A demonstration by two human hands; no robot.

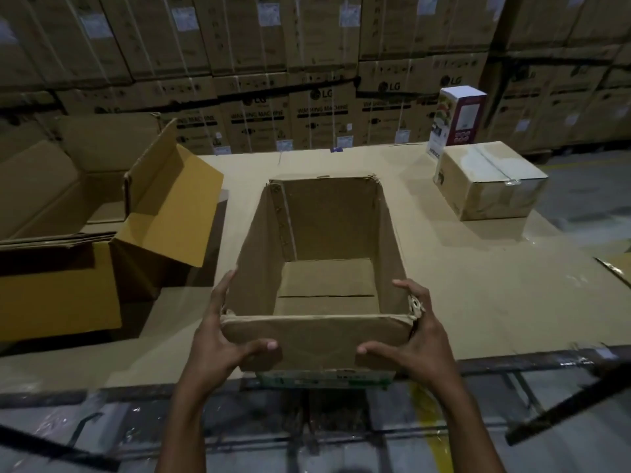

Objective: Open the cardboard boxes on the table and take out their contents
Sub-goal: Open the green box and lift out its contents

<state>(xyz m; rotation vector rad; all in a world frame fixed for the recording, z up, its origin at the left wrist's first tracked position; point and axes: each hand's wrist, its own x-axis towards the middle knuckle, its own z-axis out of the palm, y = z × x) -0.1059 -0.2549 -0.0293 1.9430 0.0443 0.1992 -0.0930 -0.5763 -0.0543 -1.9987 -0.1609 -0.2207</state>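
An open, empty cardboard box (327, 233) stands at the table's near edge, its top flaps folded down outside. My left hand (222, 339) grips its near left corner, thumb on the front flap and fingers along the left wall. My right hand (415, 336) grips the near right corner the same way. A sealed, taped cardboard box (491, 180) sits at the far right of the table. A white and maroon product carton (457, 116) stands upright behind it.
The table (478, 295) is covered in flat cardboard. A large open box (68, 285) with a raised flap (170, 196) stands at the left. Stacked washing machine cartons (307, 63) form a wall behind. Grey floor lies below the near edge.
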